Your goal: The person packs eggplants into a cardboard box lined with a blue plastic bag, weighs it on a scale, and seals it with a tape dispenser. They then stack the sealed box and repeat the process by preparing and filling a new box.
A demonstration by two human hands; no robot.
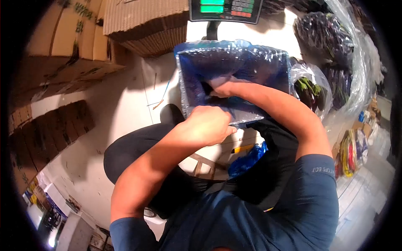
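Note:
An open-topped container lined with clear and blue plastic (268, 69) stands in front of me, below a scale. My left hand (209, 125) is closed around its near edge, knuckles up. My right hand (222, 87) reaches down inside; its fingers are hidden in the dark interior, so what it touches cannot be made out. Right of the container, eggplants with green stems (309, 90) lie in a clear plastic bag.
A digital scale display (226, 9) stands beyond the container. Cardboard boxes (146, 27) are stacked at the left. Wrapped dark eggplants (324, 35) lie at the right. A blue plastic bag (247, 161) is on the floor between my legs.

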